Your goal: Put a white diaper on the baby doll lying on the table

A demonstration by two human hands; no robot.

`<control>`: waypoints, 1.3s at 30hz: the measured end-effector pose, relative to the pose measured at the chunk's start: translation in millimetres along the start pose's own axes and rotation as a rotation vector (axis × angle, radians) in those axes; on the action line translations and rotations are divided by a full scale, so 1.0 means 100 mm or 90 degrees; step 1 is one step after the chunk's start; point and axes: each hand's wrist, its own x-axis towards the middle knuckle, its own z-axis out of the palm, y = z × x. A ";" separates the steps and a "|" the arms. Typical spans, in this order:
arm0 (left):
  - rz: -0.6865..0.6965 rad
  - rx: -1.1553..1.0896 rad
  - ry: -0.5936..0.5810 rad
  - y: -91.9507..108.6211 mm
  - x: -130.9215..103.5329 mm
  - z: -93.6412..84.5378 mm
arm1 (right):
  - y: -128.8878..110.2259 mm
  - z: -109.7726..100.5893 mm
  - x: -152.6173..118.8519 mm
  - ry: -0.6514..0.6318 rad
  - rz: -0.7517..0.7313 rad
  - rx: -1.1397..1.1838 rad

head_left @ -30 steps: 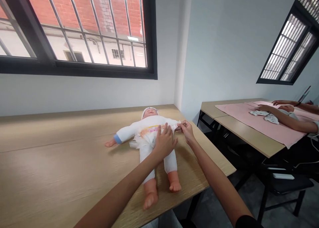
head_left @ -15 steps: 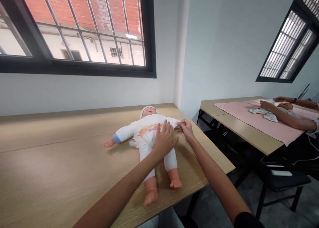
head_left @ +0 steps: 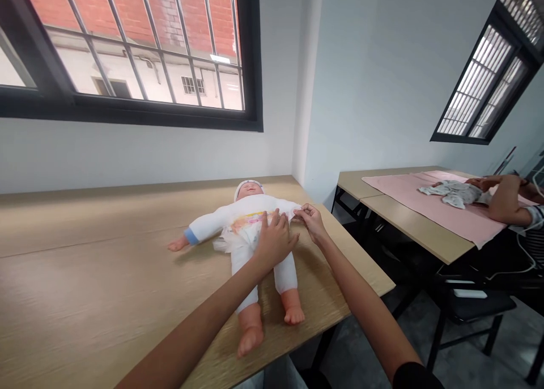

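A baby doll (head_left: 244,212) in a white outfit lies on its back on the wooden table (head_left: 106,264), head toward the wall. It wears a white cap, and a ruffle and coloured print show at its waist. My left hand (head_left: 275,239) rests over the doll's belly with fingers stretched out, covering part of the print. At the doll's arm on the right side, my right hand (head_left: 311,222) pinches the end of the white sleeve (head_left: 293,208). The doll's hand there is hidden. Its other arm lies stretched out, with a blue cuff (head_left: 191,236).
On the right, another table bears a pink cloth (head_left: 399,193) with a second doll (head_left: 453,193) in patterned clothes. A co-worker's arms (head_left: 510,199) reach over it. A black chair (head_left: 471,307) stands below. A barred window (head_left: 148,49) is above my table.
The view has shifted slightly. My hands keep nearly the same places on the doll and its sleeve. The co-worker's hands have moved from the second doll's clothes toward its head.
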 end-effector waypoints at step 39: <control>0.061 0.077 -0.053 0.23 -0.08 0.08 | -0.24 0.61 -0.03 -0.091 -0.169 -0.693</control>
